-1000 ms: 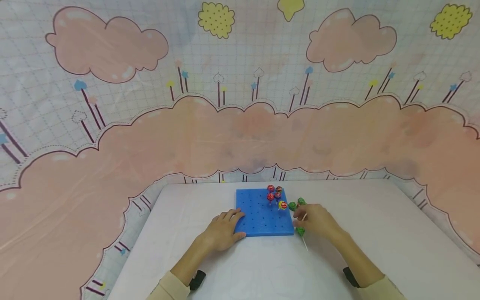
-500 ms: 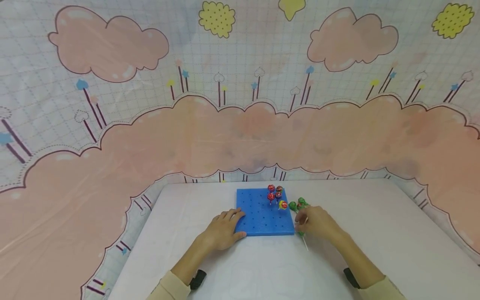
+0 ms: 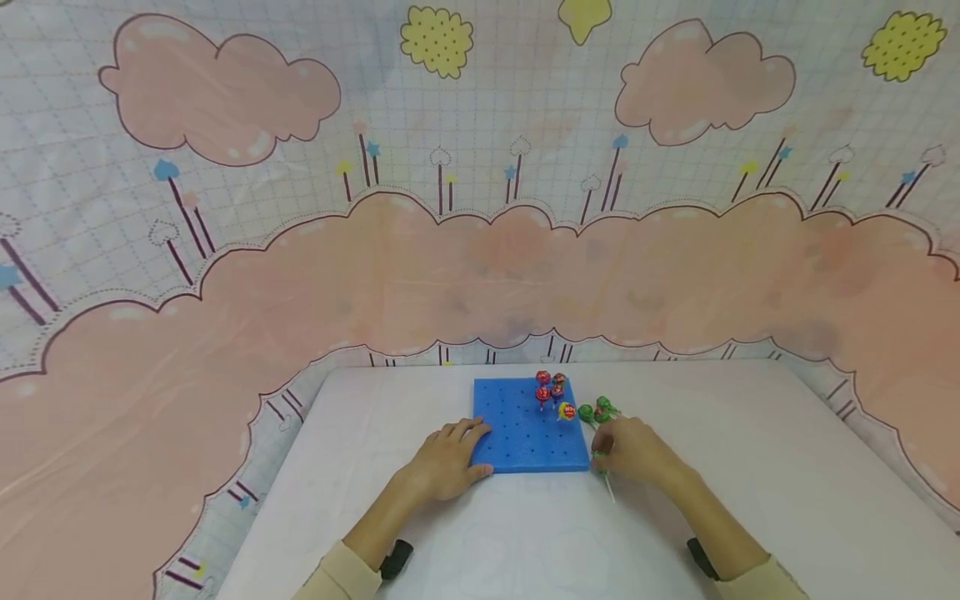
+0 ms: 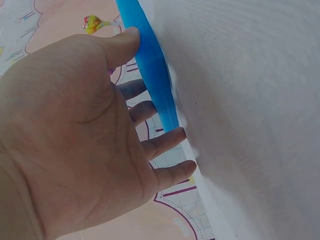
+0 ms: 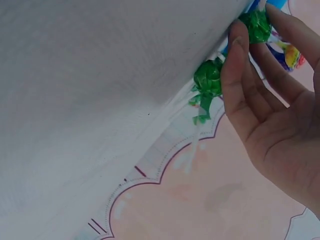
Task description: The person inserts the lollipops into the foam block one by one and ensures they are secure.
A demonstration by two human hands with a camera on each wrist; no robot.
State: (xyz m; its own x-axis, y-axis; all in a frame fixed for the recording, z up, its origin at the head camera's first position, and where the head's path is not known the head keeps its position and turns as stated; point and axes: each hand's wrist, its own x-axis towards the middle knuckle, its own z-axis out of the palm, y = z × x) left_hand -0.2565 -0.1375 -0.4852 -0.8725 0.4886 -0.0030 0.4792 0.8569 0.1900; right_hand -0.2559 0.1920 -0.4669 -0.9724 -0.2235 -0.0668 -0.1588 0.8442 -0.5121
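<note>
— Fingers of the right hand (image 3: pixel 633 450) first. State?

— Pinching. Per the right wrist view, the head of a green lollipop (image 5: pixel 257 26) sits between the fingertips. The left hand (image 3: pixel 444 463) has its fingers spread, tips at the left edge of the blue board (image 3: pixel 517 442), thumb against the near edge by the near left corner.

— Condition of the pinched item?

— Round head, glossy green wrapper, creased. In the head view the fingers hide most of it; a pale stick (image 3: pixel 611 492) slants out toward the near side of the tabletop (image 3: pixel 525 542).

— Its position?

— Just beside the board's right edge, close to the near right corner.

— Neighbouring items?

— Other green lollipops (image 3: pixel 603 405), bunched just beyond the right hand along the same edge; exact count uncertain, hand in the way. Standing lollipops (image 3: pixel 542 394) occupy the board toward its far right corner: red, dark and yellow wrappers, the yellow nearest the person.

— Edges and room?

— Board sits near the tabletop's far edge, small holes in rows. White surface runs broadly from the right hand to the tabletop's right edge, likewise on the left and before the board. Tightest spot: between the right hand and the board's right edge; contact there cannot be told.
</note>
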